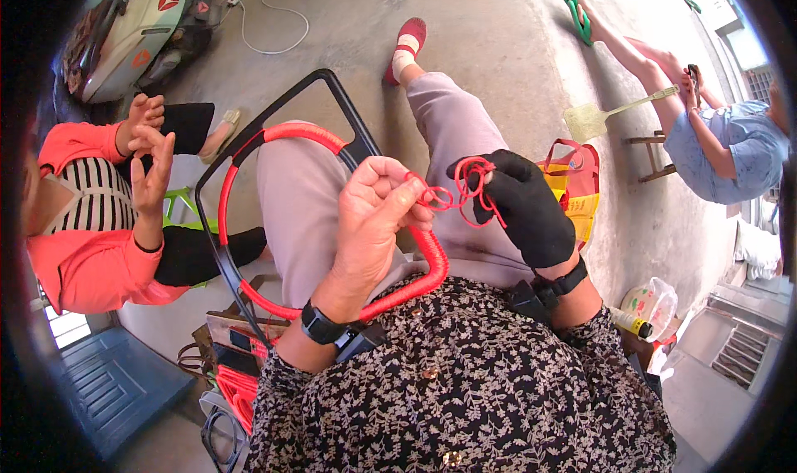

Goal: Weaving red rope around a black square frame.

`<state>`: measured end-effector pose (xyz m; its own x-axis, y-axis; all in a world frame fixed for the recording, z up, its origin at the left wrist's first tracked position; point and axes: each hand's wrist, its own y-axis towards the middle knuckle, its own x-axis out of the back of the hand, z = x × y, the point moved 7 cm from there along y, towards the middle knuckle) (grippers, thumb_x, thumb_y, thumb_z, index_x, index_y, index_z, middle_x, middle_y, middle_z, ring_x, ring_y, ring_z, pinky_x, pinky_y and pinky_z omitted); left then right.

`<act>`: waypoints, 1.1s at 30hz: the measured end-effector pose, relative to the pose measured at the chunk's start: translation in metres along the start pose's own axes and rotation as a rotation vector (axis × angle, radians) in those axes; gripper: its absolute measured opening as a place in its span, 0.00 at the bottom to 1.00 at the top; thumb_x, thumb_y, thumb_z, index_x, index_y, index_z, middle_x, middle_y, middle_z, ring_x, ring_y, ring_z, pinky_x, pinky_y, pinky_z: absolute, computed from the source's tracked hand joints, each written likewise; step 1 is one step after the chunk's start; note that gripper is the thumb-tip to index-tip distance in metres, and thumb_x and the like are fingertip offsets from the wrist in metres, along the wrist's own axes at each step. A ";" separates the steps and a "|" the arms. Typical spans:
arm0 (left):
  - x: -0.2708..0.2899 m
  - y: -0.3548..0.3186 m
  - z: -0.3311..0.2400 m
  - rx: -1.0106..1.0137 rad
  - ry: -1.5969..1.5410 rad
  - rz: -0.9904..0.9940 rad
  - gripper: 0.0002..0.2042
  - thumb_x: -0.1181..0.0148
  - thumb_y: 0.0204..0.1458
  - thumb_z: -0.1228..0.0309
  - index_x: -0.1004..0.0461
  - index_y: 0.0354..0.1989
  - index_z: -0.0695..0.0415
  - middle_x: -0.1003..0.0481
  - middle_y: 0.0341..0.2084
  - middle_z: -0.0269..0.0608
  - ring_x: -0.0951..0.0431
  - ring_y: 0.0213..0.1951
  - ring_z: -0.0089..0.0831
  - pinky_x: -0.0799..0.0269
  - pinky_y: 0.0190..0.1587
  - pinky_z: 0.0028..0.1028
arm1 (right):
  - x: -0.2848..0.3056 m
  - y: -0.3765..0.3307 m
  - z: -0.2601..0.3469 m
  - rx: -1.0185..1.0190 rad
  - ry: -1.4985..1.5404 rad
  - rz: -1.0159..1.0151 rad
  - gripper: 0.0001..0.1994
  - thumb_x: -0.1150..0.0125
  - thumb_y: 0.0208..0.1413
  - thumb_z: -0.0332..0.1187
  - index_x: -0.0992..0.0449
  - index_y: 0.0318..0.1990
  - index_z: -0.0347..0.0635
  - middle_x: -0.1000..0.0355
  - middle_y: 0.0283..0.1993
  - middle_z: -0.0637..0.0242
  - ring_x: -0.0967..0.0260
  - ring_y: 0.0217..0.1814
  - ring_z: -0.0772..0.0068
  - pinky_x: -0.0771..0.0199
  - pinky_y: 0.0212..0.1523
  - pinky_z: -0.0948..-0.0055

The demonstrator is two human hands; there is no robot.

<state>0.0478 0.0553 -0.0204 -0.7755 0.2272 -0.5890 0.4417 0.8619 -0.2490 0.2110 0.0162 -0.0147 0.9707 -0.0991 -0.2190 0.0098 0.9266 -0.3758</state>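
A thin red cord runs in loops between my hands above my lap. My bare left hand pinches one part of it between thumb and forefinger. On my right hand is a black glove with a bare fingertip showing; its fingers close on the cord's looped bundle. Across my left thigh leans a black frame. A rounded loop wrapped in red cord lies with it, and its near end rests against my lap beneath my left hand. My left wrist and forearm hide part of the loop.
A person in a coral jacket sits close at left, hands raised. At right, another in blue sits near a fly swatter. A red-yellow bag stands beyond my right hand. Red cord bundles lie at lower left.
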 end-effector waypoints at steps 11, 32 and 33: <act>0.000 0.001 -0.010 -0.125 0.208 -0.042 0.07 0.52 0.54 0.83 0.38 0.39 0.60 0.26 0.32 0.43 0.23 0.26 0.24 0.24 0.29 0.22 | -0.011 -0.003 0.001 0.081 -0.029 0.067 0.07 0.43 0.54 0.32 0.24 0.37 0.39 0.29 0.29 0.75 0.36 0.29 0.85 0.35 0.33 0.82; -0.002 0.002 -0.002 -0.047 0.333 0.011 0.06 0.46 0.57 0.70 0.28 0.36 0.60 0.25 0.26 0.35 0.29 0.22 0.16 0.33 0.20 0.16 | -0.017 0.008 -0.003 0.003 -0.042 0.049 0.09 0.40 0.53 0.35 0.24 0.37 0.38 0.29 0.29 0.74 0.37 0.28 0.87 0.37 0.29 0.83; 0.000 0.003 -0.004 -0.057 0.337 0.009 0.06 0.46 0.57 0.70 0.28 0.36 0.60 0.25 0.26 0.35 0.29 0.22 0.16 0.33 0.20 0.16 | -0.016 0.008 -0.004 -0.005 -0.113 0.036 0.09 0.40 0.53 0.34 0.24 0.36 0.39 0.30 0.28 0.75 0.37 0.28 0.87 0.38 0.28 0.83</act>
<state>0.0475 0.0596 -0.0175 -0.8815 0.3635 -0.3015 0.4304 0.8811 -0.1960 0.1942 0.0239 -0.0173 0.9913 -0.0241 -0.1293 -0.0263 0.9269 -0.3744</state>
